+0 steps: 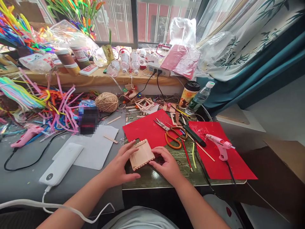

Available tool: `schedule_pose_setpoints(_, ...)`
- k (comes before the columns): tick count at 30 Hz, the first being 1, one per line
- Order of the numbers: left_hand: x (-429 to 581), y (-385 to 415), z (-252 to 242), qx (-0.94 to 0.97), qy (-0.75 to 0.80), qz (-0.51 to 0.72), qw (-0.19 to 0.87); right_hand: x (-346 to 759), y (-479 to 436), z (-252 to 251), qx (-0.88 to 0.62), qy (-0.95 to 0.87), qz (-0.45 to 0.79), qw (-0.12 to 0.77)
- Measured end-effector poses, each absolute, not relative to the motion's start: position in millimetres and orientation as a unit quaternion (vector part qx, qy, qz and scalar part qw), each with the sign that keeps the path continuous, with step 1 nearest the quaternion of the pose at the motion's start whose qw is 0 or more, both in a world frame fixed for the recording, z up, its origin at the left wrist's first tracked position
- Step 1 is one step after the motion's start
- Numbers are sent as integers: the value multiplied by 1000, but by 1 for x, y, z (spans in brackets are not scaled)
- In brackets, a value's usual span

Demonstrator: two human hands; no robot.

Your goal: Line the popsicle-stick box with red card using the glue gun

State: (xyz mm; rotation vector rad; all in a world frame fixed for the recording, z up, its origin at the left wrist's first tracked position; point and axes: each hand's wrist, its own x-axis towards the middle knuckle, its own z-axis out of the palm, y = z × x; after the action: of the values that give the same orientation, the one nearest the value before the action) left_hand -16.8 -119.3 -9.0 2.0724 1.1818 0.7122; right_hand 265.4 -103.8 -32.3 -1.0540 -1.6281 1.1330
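Observation:
A small square panel of craft sticks with scalloped edges is held tilted above the dark green board. My right hand pinches its right edge and lower corner between thumb and fingers. At the panel's left side is my left hand, fingers stretched along the edge and thumb held apart; whether it bears any weight I cannot tell. Just behind lies a red sheet, with orange-handled scissors resting partly on it. A red pencil lies to the right of my right hand.
On a second red sheet stands a pink glue gun with its cord. A water bottle and a lidded cup are at the back right. To the left are a white power bank, white paper and a twine ball.

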Motion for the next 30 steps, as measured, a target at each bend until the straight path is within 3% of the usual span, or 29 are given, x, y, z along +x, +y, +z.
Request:
schedule_pose_setpoints(9,-17,-115,-11,740,460,334,359,265,-104,-31,-421,-658,453,430)
schedule_pose_setpoints(15,-13,-109,5,713,460,370,377,259,-104,-22,-400,-611,480,486)
schedule_pose_setpoints(20,-1,-84,29,554,481,363,575,253,-95,7,-406,-527,500,555)
schedule_pose_setpoints(24,21,-58,42,469,487,298,674,263,-78,27,-444,-428,576,537)
schedule_pose_setpoints(30,44,-40,26,608,507,292,537,284,-59,11,-473,-377,598,526)
